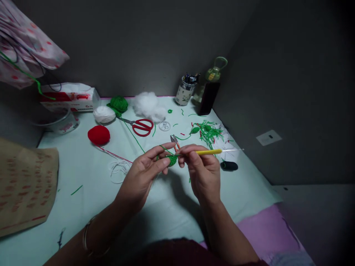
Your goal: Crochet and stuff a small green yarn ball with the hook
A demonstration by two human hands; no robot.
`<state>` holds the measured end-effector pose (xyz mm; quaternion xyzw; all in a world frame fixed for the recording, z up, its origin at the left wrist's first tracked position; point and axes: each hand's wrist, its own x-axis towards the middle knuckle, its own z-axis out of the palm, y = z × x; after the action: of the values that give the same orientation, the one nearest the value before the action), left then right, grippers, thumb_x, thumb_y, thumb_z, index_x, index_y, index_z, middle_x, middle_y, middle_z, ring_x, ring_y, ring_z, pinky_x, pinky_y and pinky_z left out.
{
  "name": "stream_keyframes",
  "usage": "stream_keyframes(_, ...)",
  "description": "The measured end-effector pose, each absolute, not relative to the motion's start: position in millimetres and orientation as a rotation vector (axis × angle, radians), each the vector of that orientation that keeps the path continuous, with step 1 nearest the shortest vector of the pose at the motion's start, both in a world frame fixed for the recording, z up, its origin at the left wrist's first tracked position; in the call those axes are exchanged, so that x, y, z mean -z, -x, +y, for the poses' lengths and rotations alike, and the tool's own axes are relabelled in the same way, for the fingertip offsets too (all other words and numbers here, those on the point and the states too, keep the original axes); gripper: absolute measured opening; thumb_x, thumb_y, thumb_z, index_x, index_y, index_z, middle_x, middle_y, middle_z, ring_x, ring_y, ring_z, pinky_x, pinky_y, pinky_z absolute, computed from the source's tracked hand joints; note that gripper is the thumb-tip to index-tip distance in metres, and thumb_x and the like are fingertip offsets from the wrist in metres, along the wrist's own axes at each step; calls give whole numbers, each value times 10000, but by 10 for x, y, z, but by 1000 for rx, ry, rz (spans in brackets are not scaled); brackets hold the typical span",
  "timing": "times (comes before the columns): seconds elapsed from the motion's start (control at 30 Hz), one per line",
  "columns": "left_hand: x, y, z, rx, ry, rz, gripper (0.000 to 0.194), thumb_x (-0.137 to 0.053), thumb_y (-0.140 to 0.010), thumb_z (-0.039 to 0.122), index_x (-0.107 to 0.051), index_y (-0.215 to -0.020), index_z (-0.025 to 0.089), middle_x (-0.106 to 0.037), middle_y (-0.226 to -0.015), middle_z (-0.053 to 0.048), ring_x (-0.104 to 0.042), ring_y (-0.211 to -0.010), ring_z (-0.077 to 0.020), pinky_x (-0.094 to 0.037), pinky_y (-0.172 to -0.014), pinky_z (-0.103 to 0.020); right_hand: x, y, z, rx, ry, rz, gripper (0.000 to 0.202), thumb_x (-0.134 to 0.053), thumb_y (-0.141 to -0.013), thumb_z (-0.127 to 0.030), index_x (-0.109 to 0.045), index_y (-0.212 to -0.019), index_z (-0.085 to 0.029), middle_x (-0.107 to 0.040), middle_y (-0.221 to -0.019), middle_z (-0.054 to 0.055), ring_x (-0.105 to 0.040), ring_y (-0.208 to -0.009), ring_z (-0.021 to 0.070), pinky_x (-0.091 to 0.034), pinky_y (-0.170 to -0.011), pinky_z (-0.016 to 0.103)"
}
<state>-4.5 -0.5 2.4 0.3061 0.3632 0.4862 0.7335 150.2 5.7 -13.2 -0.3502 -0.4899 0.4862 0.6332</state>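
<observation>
My left hand (144, 170) pinches a small green crochet piece (172, 160) between thumb and fingers, with green yarn running over its raised index finger. In my right hand (203, 168) is a yellow-handled crochet hook (209, 152), held like a pencil, its tip reaching the top edge of the green piece. Its other metal end points to the right. Just behind the fingers lie small orange-handled snips (174, 139), partly hidden. A green strand leads back from my left hand toward the green yarn ball (118, 104).
Red-handled scissors (142, 127), a red yarn ball (99, 135), a white yarn ball (104, 114) and white stuffing (149, 106) lie behind. Green scraps (209, 133) and a black cylindrical object (229, 166) are right. A pen cup (184, 93), a bottle (215, 74) and a phone (208, 99) stand at the back.
</observation>
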Motion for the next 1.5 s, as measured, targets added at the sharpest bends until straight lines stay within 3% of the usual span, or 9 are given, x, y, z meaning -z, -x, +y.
stream_keyframes(0.27,-8,88,-14,-1084,-734,863,328,-781,-840,247,-775,-1166,275,-637,-913,-23,-545,-840,-139,-417,-763,-252,73,-1520,23,-1075,767,-1168,181,-559,-1020,-265,-721,-961,-211,-734,-901,36,-676,-708,133,-579,-658,292)
stream_keyframes(0.57,-10,55,-40,-1294,-1040,1180,349,-783,-818,210,-779,-1154,302,-614,-845,28,-484,-708,-100,-396,-635,-221,76,-1479,-74,-228,739,-1780,254,-504,-988,-84,-658,-1155,-198,-739,-919,77,-720,-891,205,-614,-716,376)
stream_keyframes(0.83,-41,79,-40,-1228,-1034,1135,347,-786,-822,197,-775,-1158,283,-655,-835,28,-515,-712,-101,-438,-692,-222,137,-1489,-50,-416,772,-1587,253,-490,-1004,-113,-660,-1155,-225,-743,-954,59,-701,-804,183,-620,-691,374)
stream_keyframes(1.0,-47,61,-49,-1231,-947,1084,410,-825,-794,176,-761,-1191,258,-670,-853,21,-558,-769,-96,-461,-739,-182,142,-1492,-63,-207,798,-1721,259,-512,-997,-99,-670,-1164,-216,-735,-946,67,-716,-859,194,-621,-705,365)
stream_keyframes(1.13,-36,43,-27,-1088,-600,766,457,-844,-782,211,-744,-1228,214,-584,-694,64,-370,-509,-23,-406,-550,-121,142,-1520,-93,116,879,-1883,299,-602,-957,-90,-708,-1179,-259,-727,-1024,62,-709,-928,193,-615,-748,342)
stream_keyframes(1.2,-50,51,-5,-997,-454,682,406,-831,-796,214,-759,-1192,168,-451,-562,111,-223,-447,-13,-444,-582,-120,128,-1535,-76,-40,862,-1800,294,-586,-964,-95,-714,-1171,-260,-727,-1012,56,-703,-916,193,-609,-749,348)
stream_keyframes(1.27,-72,66,12,-994,-410,698,370,-807,-819,193,-761,-1184,154,-384,-526,130,-203,-443,-16,-521,-719,-171,107,-1542,-35,-370,843,-1606,249,-546,-990,-124,-727,-1106,-250,-717,-946,41,-683,-803,171,-595,-695,339)
stream_keyframes(1.37,-84,70,7,-1075,-508,751,416,-786,-834,159,-733,-1244,212,-535,-671,91,-283,-466,-12,-542,-805,-220,81,-1525,36,-725,796,-1388,209,-545,-1007,-195,-749,-992,-238,-697,-893,31,-630,-694,141,-559,-620,312)
stream_keyframes(1.5,-30,16,-33,-1160,-676,796,441,-801,-837,166,-728,-1257,280,-612,-847,44,-505,-668,-45,-494,-810,-166,94,-1464,46,-736,840,-1439,177,-606,-980,-184,-766,-1008,-254,-725,-933,35,-659,-816,165,-562,-677,320)
